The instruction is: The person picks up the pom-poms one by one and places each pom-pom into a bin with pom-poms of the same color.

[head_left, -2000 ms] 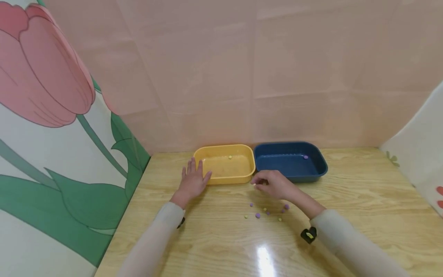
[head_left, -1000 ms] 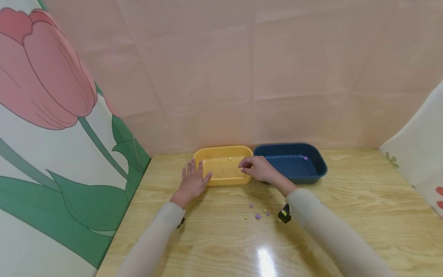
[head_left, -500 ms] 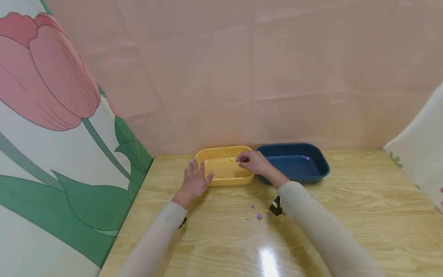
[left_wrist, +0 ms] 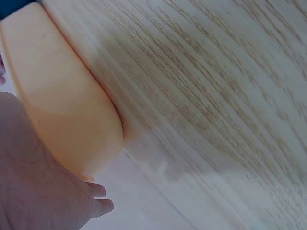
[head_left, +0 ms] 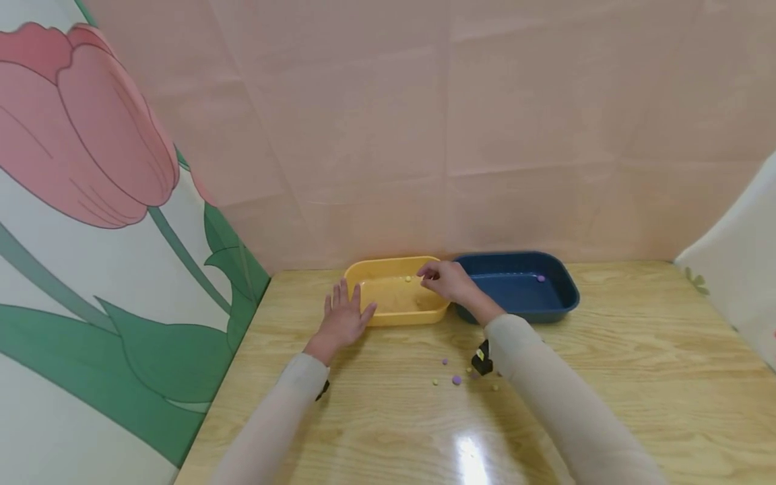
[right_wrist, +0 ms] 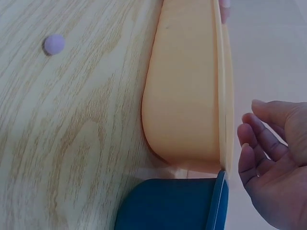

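Observation:
My left hand (head_left: 343,320) lies with spread fingers at the left rim of the yellow tray (head_left: 397,318); in the left wrist view the palm is against the tray's side. Over the tray's right end hovers my right hand (head_left: 445,279). The right wrist view shows its fingers loosely bent, thumb and index tips apart, nothing between them. A yellow ball (head_left: 408,279) sits inside the yellow tray, with a second small yellowish spot (head_left: 418,302) nearer the front. The blue tray (head_left: 515,315) beside it holds a purple ball (head_left: 541,278).
Several small purple and yellow balls lie on the wooden table (head_left: 376,404) in front of the trays, among them a purple ball (head_left: 457,380) and a yellow ball (head_left: 435,382). My right forearm partly covers this group. A pink cloth backdrop (head_left: 364,168) rises behind.
My right hand has moved from the table before the trays to above the yellow tray. The small pale ball it pinched has left its fingers. My left hand has stayed in place.

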Demonstrator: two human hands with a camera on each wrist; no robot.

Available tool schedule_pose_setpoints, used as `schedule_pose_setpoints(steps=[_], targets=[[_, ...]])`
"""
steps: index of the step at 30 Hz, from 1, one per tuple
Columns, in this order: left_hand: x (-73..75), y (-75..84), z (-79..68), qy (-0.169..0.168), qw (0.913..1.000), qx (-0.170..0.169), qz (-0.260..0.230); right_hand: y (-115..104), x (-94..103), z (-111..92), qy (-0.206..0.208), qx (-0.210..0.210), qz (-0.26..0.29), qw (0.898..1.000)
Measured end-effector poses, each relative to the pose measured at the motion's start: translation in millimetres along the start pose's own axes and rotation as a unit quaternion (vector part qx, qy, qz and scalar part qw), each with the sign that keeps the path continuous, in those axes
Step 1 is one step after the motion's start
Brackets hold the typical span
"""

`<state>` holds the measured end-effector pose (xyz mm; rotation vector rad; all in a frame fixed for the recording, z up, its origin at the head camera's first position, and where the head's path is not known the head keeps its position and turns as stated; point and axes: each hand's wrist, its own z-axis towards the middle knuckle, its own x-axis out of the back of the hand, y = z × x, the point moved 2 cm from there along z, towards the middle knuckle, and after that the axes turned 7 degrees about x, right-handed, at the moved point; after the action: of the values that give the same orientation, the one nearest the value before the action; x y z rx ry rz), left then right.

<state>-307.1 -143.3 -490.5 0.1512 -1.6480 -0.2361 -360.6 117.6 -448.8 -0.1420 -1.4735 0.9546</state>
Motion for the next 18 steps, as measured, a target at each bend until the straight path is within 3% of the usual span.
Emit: schedule_pose_setpoints(steps=[11, 18], targets=[[0.0, -0.5, -0.1, 0.006, 1.0000, -0.002, -0.007, -4.7, 0.3, -14.7, 0.011, 0.013, 0.014, 1.000], [-0.1, -0.6, 1.1, 0.002, 0.9999, -0.002, -0.013, -8.5, 7.4, -33.5, 0.017, 0.042, 0.010, 0.999]])
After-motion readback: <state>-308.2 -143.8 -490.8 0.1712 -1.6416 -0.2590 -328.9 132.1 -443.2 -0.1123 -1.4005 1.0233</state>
